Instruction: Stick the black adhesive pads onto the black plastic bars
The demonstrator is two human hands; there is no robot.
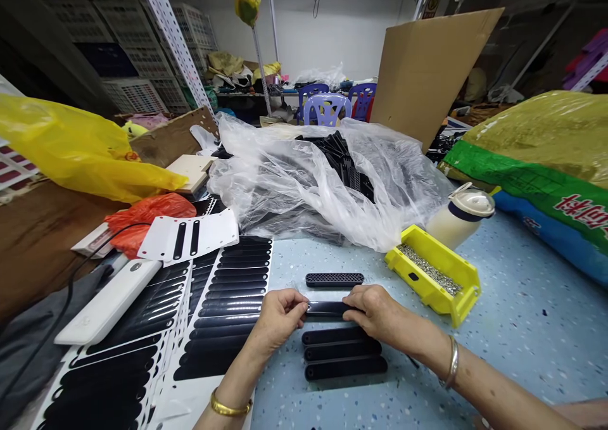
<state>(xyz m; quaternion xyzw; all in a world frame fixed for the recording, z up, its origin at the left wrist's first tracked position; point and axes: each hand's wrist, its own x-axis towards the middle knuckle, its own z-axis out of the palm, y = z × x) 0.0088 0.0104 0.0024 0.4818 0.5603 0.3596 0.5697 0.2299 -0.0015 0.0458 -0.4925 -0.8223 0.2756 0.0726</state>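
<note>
Both my hands hold a glossy black bar [325, 309] level above the speckled blue table. My left hand [281, 316] pinches its left end between thumb and fingertips, beside a small hole. My right hand [373, 309] grips the right end, its fingers covering that part. Just beyond them lies another black bar [335, 280], its lattice-patterned side up. Nearer to me, three smooth black bars [342, 353] rest side by side, the farthest partly under my right hand. Left of my left hand lie white sheets with rows of glossy black strips [228, 303].
A yellow bin [430, 278] of small metal parts stands right, beside a cream bottle [458, 218]. Clear plastic sheeting [285, 177] covers a heap of black pieces [349, 170] at the back. A long white case [109, 303] and a red bag [147, 218] are left.
</note>
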